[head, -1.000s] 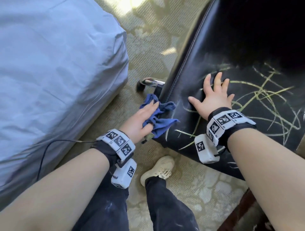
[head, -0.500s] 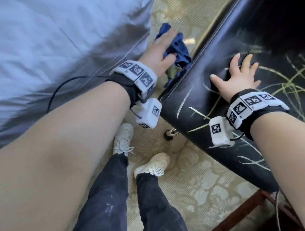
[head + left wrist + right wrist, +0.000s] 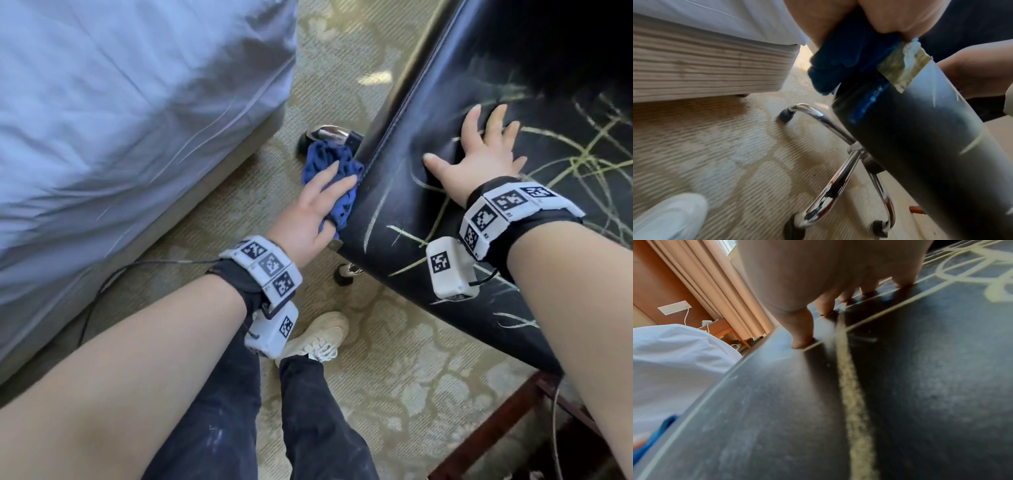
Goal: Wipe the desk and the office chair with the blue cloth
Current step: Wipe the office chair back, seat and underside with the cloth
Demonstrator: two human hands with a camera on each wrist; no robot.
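Black leather, scored with pale yellow-green scribbles, covers the office chair (image 3: 428, 192) that fills the right of our head view. Left of it we see a bed (image 3: 120, 102) under a pale blue sheet, and patterned beige carpet (image 3: 394, 370) forms the corridor between the two. In that corridor stand a chrome chair base (image 3: 838, 175) with castors, a black cable (image 3: 102, 287) and our own white shoe (image 3: 318, 335). A dark wooden frame (image 3: 507, 421) borders the lower right.

Our left hand (image 3: 308, 212) presses the blue cloth (image 3: 332, 171) against the chair's left side edge, just beside the stitched seam; fingers lie extended over the cloth, with the thumb tucked round its lower fold (the left wrist view shows the cloth bunched under the palm). A torn strip of tape (image 3: 902, 65) sits on the edge below the cloth.

Our right hand (image 3: 479, 161) rests flat on the leather, fingers spread, holding nothing.
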